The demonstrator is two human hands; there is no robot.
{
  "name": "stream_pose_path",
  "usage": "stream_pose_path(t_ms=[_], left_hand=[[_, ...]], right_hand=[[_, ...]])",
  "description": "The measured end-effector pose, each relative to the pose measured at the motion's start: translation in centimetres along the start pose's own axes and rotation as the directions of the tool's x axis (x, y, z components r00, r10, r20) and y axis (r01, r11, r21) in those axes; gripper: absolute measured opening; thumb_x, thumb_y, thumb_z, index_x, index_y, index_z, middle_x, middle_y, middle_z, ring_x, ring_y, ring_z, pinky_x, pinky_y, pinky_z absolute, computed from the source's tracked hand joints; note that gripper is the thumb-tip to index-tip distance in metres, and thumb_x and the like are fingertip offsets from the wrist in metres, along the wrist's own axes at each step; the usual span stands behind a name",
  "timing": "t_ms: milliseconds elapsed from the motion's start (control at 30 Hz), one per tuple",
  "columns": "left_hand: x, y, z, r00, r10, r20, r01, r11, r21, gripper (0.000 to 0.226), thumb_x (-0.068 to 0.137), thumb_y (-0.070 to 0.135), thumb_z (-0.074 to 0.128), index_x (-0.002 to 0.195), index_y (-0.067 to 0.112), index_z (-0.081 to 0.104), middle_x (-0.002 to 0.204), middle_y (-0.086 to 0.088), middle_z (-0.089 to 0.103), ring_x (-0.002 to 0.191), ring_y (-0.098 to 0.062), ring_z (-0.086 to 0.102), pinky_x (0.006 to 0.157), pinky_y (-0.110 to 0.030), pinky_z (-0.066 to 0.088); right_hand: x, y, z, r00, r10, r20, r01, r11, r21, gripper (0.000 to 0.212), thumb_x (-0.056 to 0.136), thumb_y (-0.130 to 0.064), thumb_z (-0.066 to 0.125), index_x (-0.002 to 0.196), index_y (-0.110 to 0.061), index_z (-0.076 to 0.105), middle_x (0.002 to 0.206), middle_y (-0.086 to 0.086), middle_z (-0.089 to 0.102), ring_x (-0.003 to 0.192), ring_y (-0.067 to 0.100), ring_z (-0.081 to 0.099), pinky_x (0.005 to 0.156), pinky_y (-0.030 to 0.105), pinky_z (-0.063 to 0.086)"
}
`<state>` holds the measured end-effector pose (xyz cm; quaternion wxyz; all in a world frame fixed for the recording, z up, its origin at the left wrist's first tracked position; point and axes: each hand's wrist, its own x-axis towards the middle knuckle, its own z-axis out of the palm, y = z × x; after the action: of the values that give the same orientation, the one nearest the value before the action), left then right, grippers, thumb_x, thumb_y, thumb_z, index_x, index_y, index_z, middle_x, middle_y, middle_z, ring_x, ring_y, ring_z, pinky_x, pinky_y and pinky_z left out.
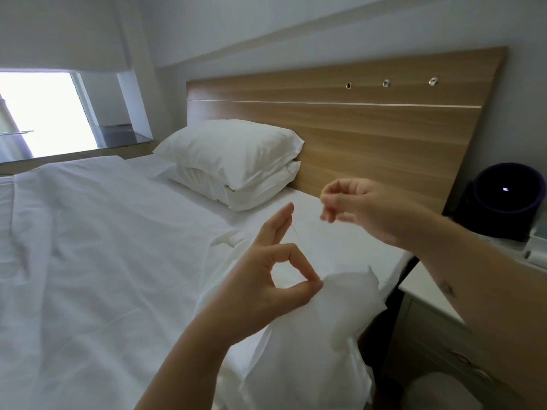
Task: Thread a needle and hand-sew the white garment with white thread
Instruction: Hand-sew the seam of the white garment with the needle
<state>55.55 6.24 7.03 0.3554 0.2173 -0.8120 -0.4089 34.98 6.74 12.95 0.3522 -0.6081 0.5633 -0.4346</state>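
Left hand [254, 279] pinches the garment [340, 306] between thumb and forefinger over the bed's [88, 232] right edge, with the other fingers straight and a thin thread [294, 230] beside them. Right hand [352, 205] hovers near the headboard [370, 137], its fingers curled in a pinch; what they hold is too fine to tell.

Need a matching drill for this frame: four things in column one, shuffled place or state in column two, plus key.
Column one
1. left hand
2. right hand
3. pillows
4. dark round device

Column two
A. stacked against the headboard
B. pinches the white garment, thumb to forefinger
C. on the nightstand, far right
D. raised in front of the headboard, fingertips drawn together

Pairs: 1-B, 2-D, 3-A, 4-C
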Motion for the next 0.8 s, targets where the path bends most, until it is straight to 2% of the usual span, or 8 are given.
stream_pose_path(t_ms=[67, 100, 200, 267, 367, 500, 600, 800], left_hand=[[-0.1, 0.0, -0.1, 1.0, -0.003, -0.019, 0.004, 0.999, 0.054, 0.019, 0.075, 0.026, 0.079, 0.071, 0.041, 0.067, 0.156, 0.028, 0.015, 0.141, 0.012, 0.015, 0.113, -0.024, 0.02], [-0.1, 0.0, -0.1, 1.0, -0.003, -0.022, 0.004, 0.997, 0.072, 0.022, 0.077, 0.023, 0.079, 0.072, 0.041, 0.067, 0.156, 0.029, 0.014, 0.141, 0.012, 0.014, 0.113, -0.025, 0.02], [-0.1, 0.1, 0.0, 1.0, 0.011, -0.026, -0.009, 0.996, 0.084, 0.028, 0.078, 0.018, 0.079, 0.071, 0.042, 0.067, 0.155, 0.029, 0.015, 0.142, 0.011, 0.015, 0.112, -0.025, 0.021], [-0.1, 0.2, 0.1, 0.999, 0.016, -0.033, -0.013, 0.996, 0.089, 0.028, 0.077, 0.019, 0.079, 0.071, 0.043, 0.067, 0.155, 0.03, 0.017, 0.141, 0.011, 0.017, 0.113, -0.025, 0.022], [-0.2, 0.6, 0.1, 0.999, 0.038, -0.037, -0.036, 0.998, 0.059, 0.02, 0.074, 0.026, 0.08, 0.071, 0.041, 0.067, 0.15, 0.031, 0.026, 0.138, 0.008, 0.028, 0.109, -0.026, 0.029], [-0.3, 0.9, 0.1, 0.998, 0.053, -0.032, -0.055, 0.997, -0.055, 0.006, 0.072, 0.034, 0.074, 0.071, 0.032, 0.068, 0.134, 0.022, 0.05, 0.12, -0.009, 0.055, 0.098, -0.031, 0.044], [-0.5, 1.1, 0.3, 0.997, 0.062, 0.043, -0.052, 0.976, -0.21, 0.007, 0.075, 0.023, 0.071, 0.07, 0.027, 0.067, 0.125, 0.01, 0.062, 0.11, -0.018, 0.064, 0.094, -0.031, 0.049], [-0.6, 1.6, 0.3, 0.988, 0.073, 0.139, -0.021, 0.938, -0.347, 0.009, 0.076, 0.01, 0.068, 0.073, 0.018, 0.067, 0.12, 0.002, 0.069, 0.115, -0.018, 0.063, 0.097, -0.023, 0.046]], right_hand=[[-1.3, -1.3, 0.1, 0.953, 0.11, 0.282, -0.099, 0.994, -0.054, 0.013, 0.08, -0.024, 0.063, 0.089, -0.015, 0.06, 0.08, -0.006, 0.072, 0.086, 0.011, 0.065, 0.1, 0.035, 0.043], [-1.8, -1.7, 0.2, 0.92, 0.132, 0.368, -0.113, 0.991, -0.073, 0.019, 0.075, -0.027, 0.065, 0.089, -0.015, 0.061, 0.083, -0.006, 0.072, 0.086, 0.008, 0.065, 0.095, 0.03, 0.044], [-2.4, -1.9, 1.2, 0.908, 0.089, 0.409, -0.084, 0.996, -0.031, 0.021, 0.067, -0.024, 0.072, 0.082, -0.012, 0.064, 0.077, -0.002, 0.069, 0.076, 0.006, 0.062, 0.081, 0.024, 0.045], [-2.4, -1.7, 1.6, 0.954, 0.042, 0.298, -0.04, 0.999, -0.012, 0.021, 0.063, -0.02, 0.076, 0.078, -0.011, 0.065, 0.079, 0.009, 0.071, 0.076, 0.013, 0.064, 0.079, 0.025, 0.049], [-1.6, -1.4, 1.4, 0.999, -0.037, 0.018, 0.038, 0.998, -0.041, 0.014, 0.07, -0.01, 0.078, 0.077, -0.01, 0.066, 0.085, 0.014, 0.074, 0.085, 0.025, 0.07, 0.08, 0.03, 0.053], [1.0, 0.5, 0.7, 0.953, -0.13, -0.273, 0.081, 0.98, -0.185, 0.014, 0.076, -0.009, 0.079, 0.075, -0.012, 0.065, 0.081, 0.01, 0.074, 0.083, 0.024, 0.071, 0.079, 0.034, 0.055], [2.8, 2.6, 0.2, 0.901, -0.211, -0.379, 0.075, 0.937, -0.342, 0.012, 0.079, -0.011, 0.076, 0.075, -0.013, 0.065, 0.078, 0.008, 0.072, 0.077, 0.023, 0.069, 0.074, 0.035, 0.056], [4.5, 6.1, -1.5, 0.829, -0.341, -0.444, -0.003, 0.791, -0.612, 0.006, 0.084, -0.009, 0.069, 0.08, -0.01, 0.065, 0.077, 0.002, 0.066, 0.071, 0.016, 0.059, 0.068, 0.029, 0.049]])
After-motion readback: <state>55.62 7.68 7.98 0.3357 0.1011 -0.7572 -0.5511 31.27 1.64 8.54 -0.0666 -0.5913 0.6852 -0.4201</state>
